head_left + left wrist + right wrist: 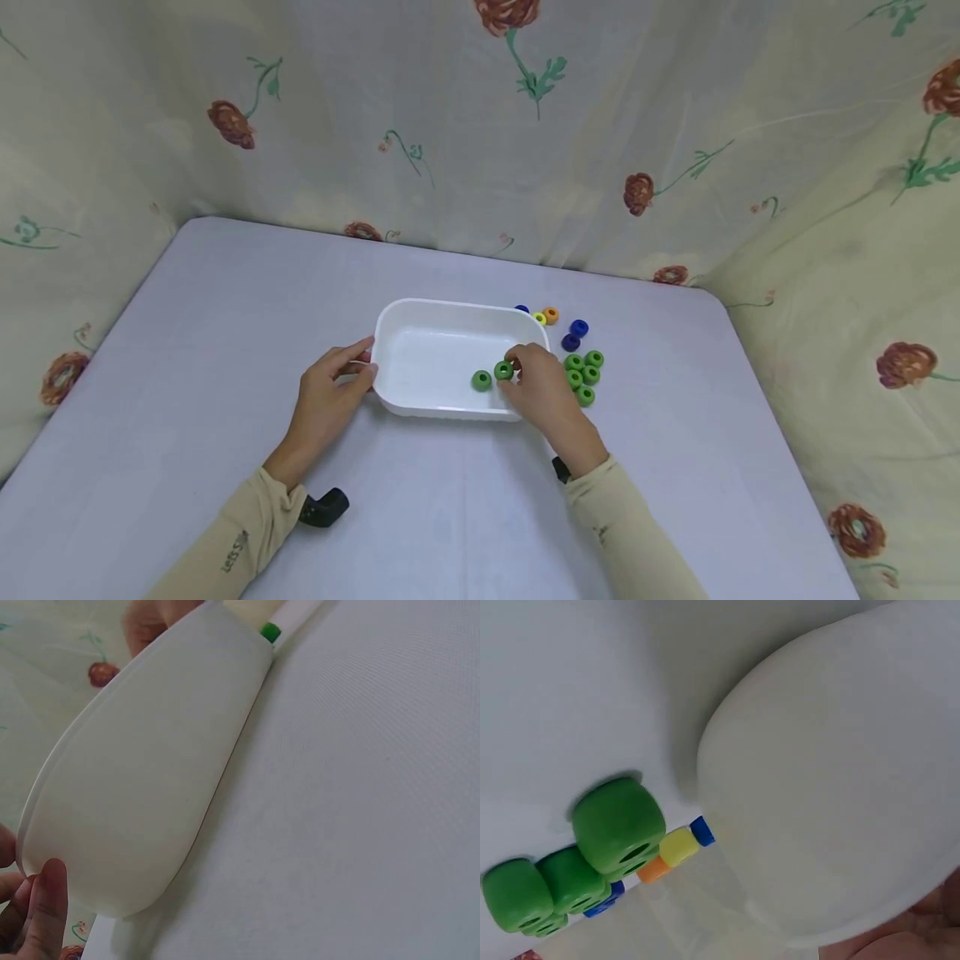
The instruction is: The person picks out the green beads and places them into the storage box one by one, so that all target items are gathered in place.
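A white tray [427,358] lies on the table, with one green bead [482,381] resting on its floor. Over the tray's right part, my right hand [546,396] pinches another green bead [503,370] between thumb and fingers. My left hand [324,408] touches the tray's left end, its thumb against the outer wall, as the left wrist view also shows on the tray wall [150,765]. In the right wrist view the tray's outer side [832,772] hides most of my right hand [907,930].
Right of the tray sit several green beads [591,374], with blue beads [579,327] behind them. An orange bead [551,315], a yellow bead [539,318] and another blue bead [522,309] are by the tray's far right corner. Floral cloth [450,125] hangs behind the table [420,517].
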Tool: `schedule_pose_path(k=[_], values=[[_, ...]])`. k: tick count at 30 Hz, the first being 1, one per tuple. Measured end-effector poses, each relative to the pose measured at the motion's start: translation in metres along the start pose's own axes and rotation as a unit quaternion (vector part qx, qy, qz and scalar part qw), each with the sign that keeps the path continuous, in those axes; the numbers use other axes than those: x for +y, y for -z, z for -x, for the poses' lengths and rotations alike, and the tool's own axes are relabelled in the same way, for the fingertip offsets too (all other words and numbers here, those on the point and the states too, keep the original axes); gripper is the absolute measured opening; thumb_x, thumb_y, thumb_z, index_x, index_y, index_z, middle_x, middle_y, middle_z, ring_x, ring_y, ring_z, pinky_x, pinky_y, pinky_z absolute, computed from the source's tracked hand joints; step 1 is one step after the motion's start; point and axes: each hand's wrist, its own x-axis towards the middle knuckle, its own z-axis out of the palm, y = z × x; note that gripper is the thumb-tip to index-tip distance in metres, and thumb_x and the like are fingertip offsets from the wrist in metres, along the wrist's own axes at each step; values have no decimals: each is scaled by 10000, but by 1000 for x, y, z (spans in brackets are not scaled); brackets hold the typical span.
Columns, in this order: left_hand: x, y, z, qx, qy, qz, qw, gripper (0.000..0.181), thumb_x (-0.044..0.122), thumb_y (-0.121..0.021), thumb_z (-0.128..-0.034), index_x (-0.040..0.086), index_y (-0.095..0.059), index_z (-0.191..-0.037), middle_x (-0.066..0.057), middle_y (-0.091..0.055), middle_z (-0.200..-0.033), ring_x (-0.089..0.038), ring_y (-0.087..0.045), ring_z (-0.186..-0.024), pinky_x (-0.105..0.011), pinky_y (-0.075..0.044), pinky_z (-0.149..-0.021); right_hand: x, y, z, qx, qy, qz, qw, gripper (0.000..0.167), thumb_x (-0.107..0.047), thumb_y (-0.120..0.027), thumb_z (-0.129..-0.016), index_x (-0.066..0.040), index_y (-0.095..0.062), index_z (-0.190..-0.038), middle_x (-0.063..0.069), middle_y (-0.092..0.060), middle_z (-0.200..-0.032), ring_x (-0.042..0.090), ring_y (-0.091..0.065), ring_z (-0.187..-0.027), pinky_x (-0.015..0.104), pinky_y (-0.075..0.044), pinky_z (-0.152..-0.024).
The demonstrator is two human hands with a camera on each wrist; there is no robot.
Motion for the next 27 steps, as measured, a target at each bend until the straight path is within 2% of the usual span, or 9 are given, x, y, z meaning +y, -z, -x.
schedule_pose_path(k=[6,11,19,27], values=[[1,0,-1,-32,43,-33,10000,446,65,-637,-957,69,-589,-1400,-155,-629,-1191,-272,-633,-1128,-79,-565,-813,-6,-2,-6,-625,59,229,9978,278,-53,-752,-828,19,-702,-1091,125,-678,-943,228,-604,-838,367,-566,-767],[1,0,-1,7,45,-65,10000,444,65,-639,-955,70,-593,-1396,-151,-632,-1189,-268,-635,-1125,-78,-563,-815,-7,-4,-10,-780,44,229,9967,273,-59,-769,-829,7,-711,-1087,105,-673,-920,209,-590,-829,345,-556,-754],[3,2,-2,-23,-11,78,10000,446,47,-631,-956,56,-587,-1399,-168,-623,-1194,-280,-631,-1128,-99,-584,-798,-9,-6,-18,-977,60,134,9951,249,-65,-758,-829,-36,-727,-1074,91,-701,-961,213,-614,-878,358,-570,-818],[2,2,-1,-14,101,35,9999,444,57,-635,-954,62,-591,-1396,-168,-629,-1196,-283,-628,-1133,-89,-576,-794,-8,-10,-20,-1146,74,11,9934,281,-63,-770,-820,-61,-726,-1097,68,-692,-979,205,-602,-892,355,-570,-840]])
